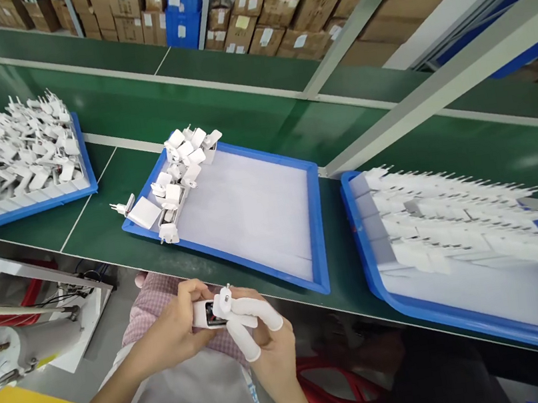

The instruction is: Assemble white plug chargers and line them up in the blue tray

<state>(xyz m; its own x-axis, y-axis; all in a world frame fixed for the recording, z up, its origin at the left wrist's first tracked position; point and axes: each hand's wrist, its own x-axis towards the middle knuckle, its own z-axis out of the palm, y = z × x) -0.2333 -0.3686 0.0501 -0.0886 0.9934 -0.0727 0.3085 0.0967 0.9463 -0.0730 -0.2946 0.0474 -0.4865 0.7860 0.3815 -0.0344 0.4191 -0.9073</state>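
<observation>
In front of my body, my left hand (pixel 177 330) grips a white charger housing (pixel 199 314) whose open end shows dark parts inside. My right hand (pixel 275 345), with white finger cots on two fingers, pinches a small white plug cap (pixel 224 300) against that open end. Whether the two pieces are joined I cannot tell. Just beyond my hands lies a blue tray (pixel 318 234) lined with a white sheet. Along its left side are several loose white plug pieces (pixel 185 150) and housings, and one plug piece (pixel 123 208) overhangs the rim.
At the left, a blue tray (pixel 85 155) is heaped with white plug parts. Another blue tray (pixel 373 273) on the right holds rows of white chargers (pixel 432 211), pins pointing up and right. A slanted metal post (pixel 434 89) rises behind the green bench (pixel 100 220). Cartons fill shelves beyond.
</observation>
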